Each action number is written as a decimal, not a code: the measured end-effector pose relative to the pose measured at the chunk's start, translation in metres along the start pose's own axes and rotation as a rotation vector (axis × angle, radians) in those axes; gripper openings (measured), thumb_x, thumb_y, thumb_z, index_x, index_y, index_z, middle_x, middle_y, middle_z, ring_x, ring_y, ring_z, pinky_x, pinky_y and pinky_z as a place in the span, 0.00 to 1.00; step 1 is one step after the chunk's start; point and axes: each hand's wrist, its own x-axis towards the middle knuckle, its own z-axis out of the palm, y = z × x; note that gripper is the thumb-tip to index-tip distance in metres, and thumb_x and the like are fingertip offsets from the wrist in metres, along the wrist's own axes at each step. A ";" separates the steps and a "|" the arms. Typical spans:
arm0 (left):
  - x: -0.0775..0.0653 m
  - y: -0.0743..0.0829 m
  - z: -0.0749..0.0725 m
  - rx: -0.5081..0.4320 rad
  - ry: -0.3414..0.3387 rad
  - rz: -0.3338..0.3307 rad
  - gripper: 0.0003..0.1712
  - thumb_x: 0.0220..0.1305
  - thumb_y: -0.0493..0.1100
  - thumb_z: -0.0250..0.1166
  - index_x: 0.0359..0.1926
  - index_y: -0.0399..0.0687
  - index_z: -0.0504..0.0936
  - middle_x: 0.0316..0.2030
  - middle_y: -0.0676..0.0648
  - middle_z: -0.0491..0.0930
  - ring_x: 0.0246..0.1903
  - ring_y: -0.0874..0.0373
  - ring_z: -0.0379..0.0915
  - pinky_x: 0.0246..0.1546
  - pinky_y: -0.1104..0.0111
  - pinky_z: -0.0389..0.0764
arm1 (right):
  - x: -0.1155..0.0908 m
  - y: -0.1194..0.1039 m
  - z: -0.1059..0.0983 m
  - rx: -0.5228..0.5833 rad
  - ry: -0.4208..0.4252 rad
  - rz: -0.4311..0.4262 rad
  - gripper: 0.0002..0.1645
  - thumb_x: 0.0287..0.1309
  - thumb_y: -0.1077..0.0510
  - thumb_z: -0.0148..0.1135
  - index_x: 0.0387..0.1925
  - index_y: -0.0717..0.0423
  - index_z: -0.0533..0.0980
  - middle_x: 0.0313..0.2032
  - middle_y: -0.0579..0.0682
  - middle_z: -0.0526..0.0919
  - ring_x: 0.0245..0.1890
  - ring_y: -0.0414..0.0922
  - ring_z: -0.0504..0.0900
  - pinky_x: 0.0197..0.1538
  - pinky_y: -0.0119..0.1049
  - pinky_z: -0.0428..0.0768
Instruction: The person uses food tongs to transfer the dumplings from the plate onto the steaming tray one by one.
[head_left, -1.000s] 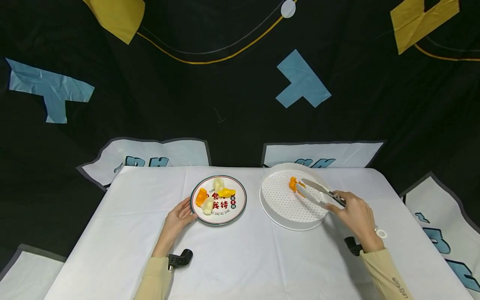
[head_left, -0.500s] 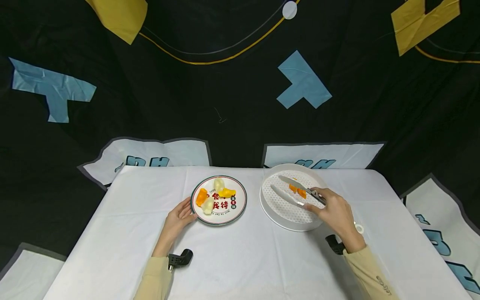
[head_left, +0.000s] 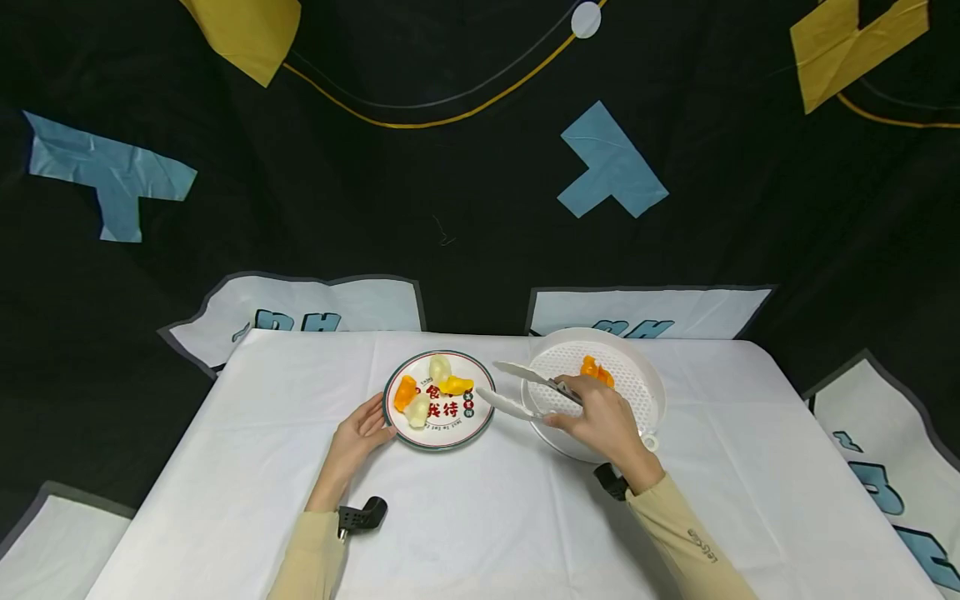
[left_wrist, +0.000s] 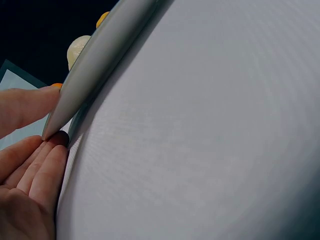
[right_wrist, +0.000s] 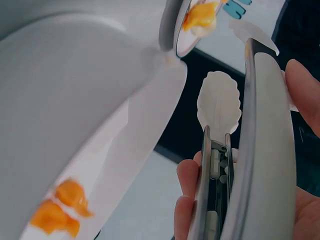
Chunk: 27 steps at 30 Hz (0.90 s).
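Note:
My left hand (head_left: pixel 358 437) pinches the left rim of a round white plate (head_left: pixel 467 368) with red lettering, thumb above and fingers beneath. On the plate lie an orange piece (head_left: pixel 405 392), a yellow piece (head_left: pixel 456 386) and two pale pieces, like soft dumplings or candies. My right hand (head_left: pixel 603 421) grips metal tongs with pale scalloped tips (right_wrist: pixel 219 102). The tongs (head_left: pixel 525 372) are spread with nothing between them, their tips near the plate's right rim. Beneath the hand stands a round white perforated tray (head_left: pixel 555 360) holding orange pieces (head_left: pixel 589 367), partly hidden by the hand.
A white cloth covers the table (head_left: pixel 480 517), and its front part lies before both hands. Behind stands a black backdrop (head_left: pixel 375 208) with blue and yellow shapes. Each wrist wears a small black camera (head_left: pixel 362 515).
My right hand has carried the spread tongs left, from the orange pieces in the tray to beside the plate. The orange pieces stay in the tray. My left hand stays on the plate.

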 end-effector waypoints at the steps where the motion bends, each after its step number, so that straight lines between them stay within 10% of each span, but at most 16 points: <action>1: 0.000 0.000 0.000 0.001 0.002 -0.003 0.41 0.60 0.30 0.62 0.71 0.34 0.54 0.69 0.34 0.56 0.67 0.47 0.55 0.60 0.76 0.68 | 0.002 -0.002 0.003 -0.001 -0.007 -0.001 0.33 0.40 0.46 0.77 0.49 0.57 0.80 0.45 0.53 0.83 0.43 0.50 0.81 0.37 0.50 0.83; 27: 0.000 0.000 0.001 -0.011 0.014 0.011 0.41 0.59 0.28 0.62 0.71 0.31 0.55 0.67 0.31 0.57 0.67 0.43 0.55 0.58 0.77 0.70 | 0.040 -0.026 0.043 -0.111 -0.159 -0.003 0.35 0.43 0.43 0.74 0.51 0.59 0.80 0.45 0.55 0.82 0.42 0.49 0.76 0.36 0.43 0.81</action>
